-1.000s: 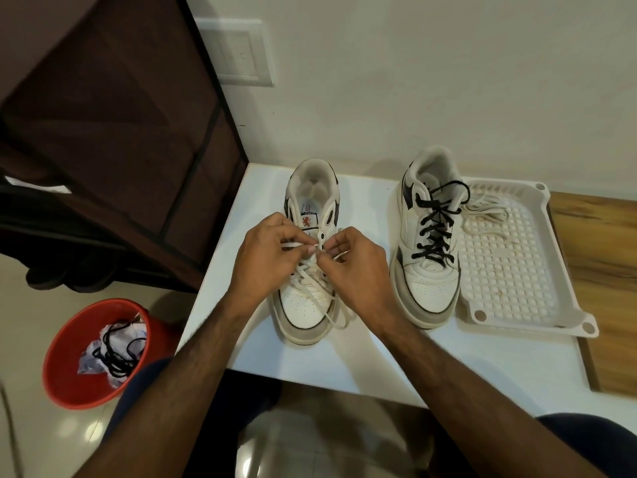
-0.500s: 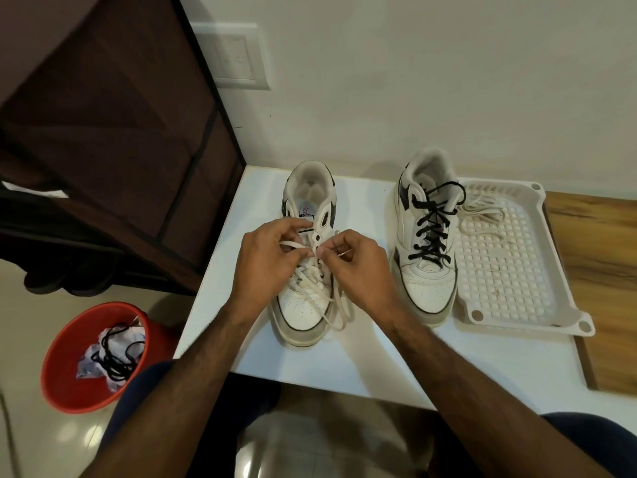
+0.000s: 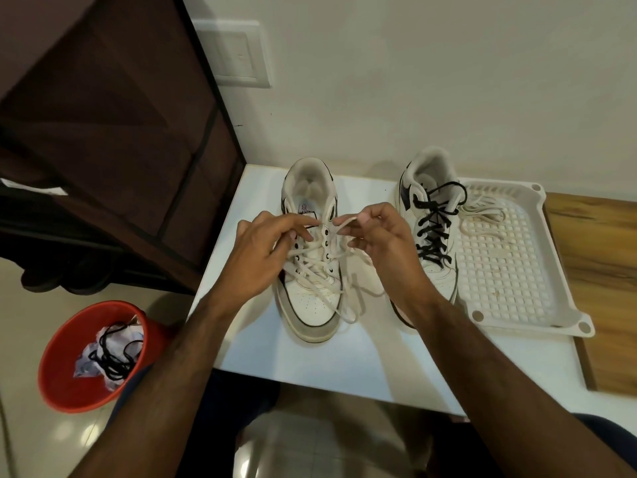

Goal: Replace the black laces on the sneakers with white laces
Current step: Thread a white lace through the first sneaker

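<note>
Right hand (image 3: 382,236): pinches the white lace (image 3: 344,222) end, centre frame.
Left hand (image 3: 265,257): grips the lace's other side on the left sneaker (image 3: 312,305).
Tip: draw both ends evenly taut through the top eyelets.

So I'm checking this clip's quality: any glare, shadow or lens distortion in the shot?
Head view: soft glare patches on the floor tiles; the hands cast faint shadows on the white table; wide-angle bending curves the dark cabinet edge; sneakers stay reasonably sharp.

The right hand (image 3: 382,241) has drawn the white lace (image 3: 344,223) end up and away from the left hand (image 3: 265,253).
</note>
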`<state>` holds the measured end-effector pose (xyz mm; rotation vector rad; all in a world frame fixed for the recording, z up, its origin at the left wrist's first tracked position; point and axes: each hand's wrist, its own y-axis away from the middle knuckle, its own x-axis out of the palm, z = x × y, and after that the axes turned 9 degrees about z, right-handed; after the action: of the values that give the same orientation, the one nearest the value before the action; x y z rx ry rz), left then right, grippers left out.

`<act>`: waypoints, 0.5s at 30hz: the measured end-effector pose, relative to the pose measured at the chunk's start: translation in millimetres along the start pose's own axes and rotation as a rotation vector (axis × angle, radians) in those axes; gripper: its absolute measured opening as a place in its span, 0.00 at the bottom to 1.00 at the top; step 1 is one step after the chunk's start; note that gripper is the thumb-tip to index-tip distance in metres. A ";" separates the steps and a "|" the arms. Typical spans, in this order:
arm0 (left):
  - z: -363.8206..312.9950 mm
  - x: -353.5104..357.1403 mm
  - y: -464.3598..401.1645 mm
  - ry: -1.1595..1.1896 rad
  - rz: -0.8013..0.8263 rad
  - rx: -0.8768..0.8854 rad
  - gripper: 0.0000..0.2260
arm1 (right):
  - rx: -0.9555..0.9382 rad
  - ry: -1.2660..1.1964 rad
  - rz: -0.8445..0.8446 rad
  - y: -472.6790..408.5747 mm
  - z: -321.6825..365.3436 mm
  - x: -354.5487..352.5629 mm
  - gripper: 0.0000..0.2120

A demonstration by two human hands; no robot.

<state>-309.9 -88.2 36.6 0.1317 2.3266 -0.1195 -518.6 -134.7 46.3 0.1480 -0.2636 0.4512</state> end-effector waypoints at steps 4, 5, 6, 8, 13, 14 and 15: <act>3.1 2.3 -1.8 0.003 0.028 0.052 0.17 | -0.010 -0.246 -0.192 -6.8 11.0 -10.3 0.08; 5.5 2.7 -2.2 0.029 0.034 0.067 0.18 | 0.003 -0.151 -0.238 -7.3 13.9 -14.7 0.08; 8.2 2.6 -3.0 0.056 0.035 0.081 0.19 | 0.034 0.036 -0.246 -6.6 16.7 -18.8 0.06; 10.3 1.3 -3.9 0.098 0.039 0.087 0.21 | 0.110 0.525 -0.123 -3.4 18.5 -20.3 0.08; 5.5 1.0 -3.1 0.088 0.048 0.110 0.24 | 0.140 1.116 0.237 -3.0 7.9 -1.3 0.12; 5.2 0.8 -3.5 0.088 0.050 0.112 0.24 | 0.102 1.133 0.250 -4.2 6.8 -2.6 0.11; 5.3 0.5 -3.8 0.086 0.051 0.117 0.25 | 0.064 1.077 0.237 -5.4 6.5 -6.1 0.10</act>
<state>-307.0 -92.6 32.8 0.2587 2.3997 -0.2286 -522.8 -143.3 50.3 -0.0780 0.7988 0.7124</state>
